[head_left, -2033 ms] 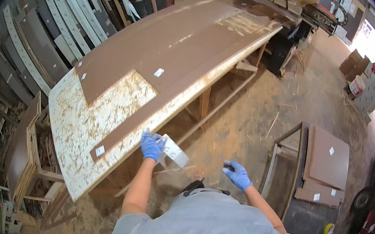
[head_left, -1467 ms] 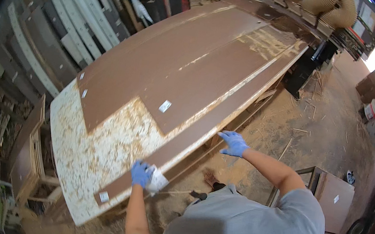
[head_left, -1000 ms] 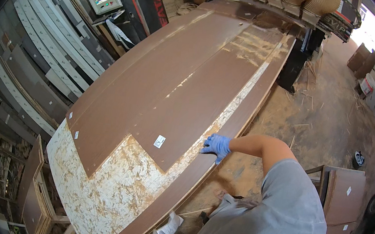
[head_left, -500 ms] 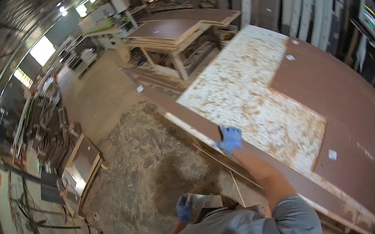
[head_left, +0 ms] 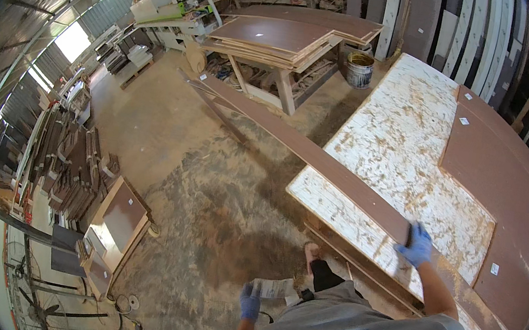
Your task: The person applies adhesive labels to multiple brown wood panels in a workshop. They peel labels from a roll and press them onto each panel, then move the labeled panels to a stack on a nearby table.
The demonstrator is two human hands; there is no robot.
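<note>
My right hand point(head_left: 417, 245), in a blue glove, rests on a long brown strip board point(head_left: 319, 155). Its thumb and fingers close round a small dark item on the strip, mostly hidden by the hand. The strip lies across a large white panel point(head_left: 396, 126) strewn with sawdust, and its far end sticks out past the panel's edge. Beyond the hand, the strip's near part carries dust. My left hand point(head_left: 249, 303), also gloved in blue, hangs low at my side, closed on a pale flat sheet point(head_left: 273, 289).
A brown L-shaped panel point(head_left: 509, 184) covers the white panel's right side. Farther off stand a wooden bench point(head_left: 284, 91) stacked with brown panels and a metal bucket point(head_left: 359, 70). Cut boards point(head_left: 68, 186) and a framed brown panel point(head_left: 120, 219) are on the left.
My right hand has moved right, toward me along the strip. More of the white panel shows on the strip's near side. The head view has shifted. My left hand still holds the pale sheet.
</note>
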